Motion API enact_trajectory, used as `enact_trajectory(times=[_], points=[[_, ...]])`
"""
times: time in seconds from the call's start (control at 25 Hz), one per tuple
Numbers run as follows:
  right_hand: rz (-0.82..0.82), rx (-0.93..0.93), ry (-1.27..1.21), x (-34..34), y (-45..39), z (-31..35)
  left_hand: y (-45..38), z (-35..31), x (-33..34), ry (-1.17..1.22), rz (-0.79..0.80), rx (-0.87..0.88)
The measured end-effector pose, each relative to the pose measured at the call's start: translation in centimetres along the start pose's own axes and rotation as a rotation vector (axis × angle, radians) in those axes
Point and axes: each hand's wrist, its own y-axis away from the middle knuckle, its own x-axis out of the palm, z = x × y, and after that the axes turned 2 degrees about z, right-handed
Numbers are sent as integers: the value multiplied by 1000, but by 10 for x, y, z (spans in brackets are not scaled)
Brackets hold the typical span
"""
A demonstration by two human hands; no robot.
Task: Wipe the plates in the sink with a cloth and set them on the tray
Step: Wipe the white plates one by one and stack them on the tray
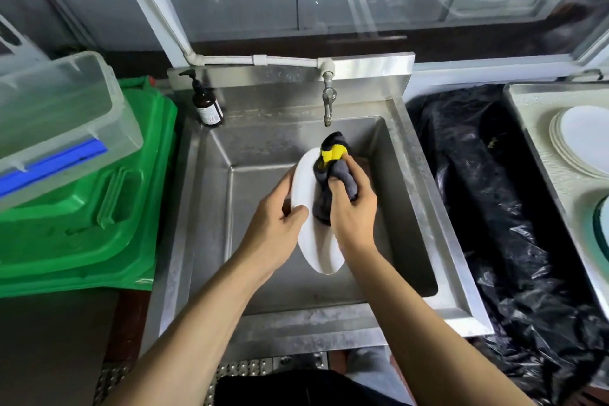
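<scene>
The left hand is curled round the left rim of a white plate, thumb laid on the face, fingers hidden behind. The plate is held tilted on edge over the sink basin, apart from its walls. The right hand is closed on a grey and yellow cloth, which is pressed against the plate's upper face. Both forearms are extended forward from the lower edge of the view. Bare basin floor is seen left of the left hand and beyond both hands, below the tap. Far right of the right hand, past a black plastic sheet, a tray is seen holding stacked plates. Left of the left hand, a clear lidded box is rested on a green crate. A pump bottle is stood on the sink's far left corner.
</scene>
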Motion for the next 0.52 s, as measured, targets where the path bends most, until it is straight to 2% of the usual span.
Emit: enact_trajectory(times=[0.12,0.2,0.24,0.36,0.4,0.52], points=[[190,-305,1,8,14,21,-1,-2,0,-1,-21,9],[226,-413,27,7,11,26,-1,-4,1,14,-39,20],[189,-384,21,3,6,23,0,-5,0,32,-49,32],[-15,-69,1,-12,-12,9,4,-5,2,66,-71,39],[-28,-14,22,-15,-12,7,6,-5,3,57,-62,28],[129,-169,11,-7,5,13,3,-7,6,23,-57,18]])
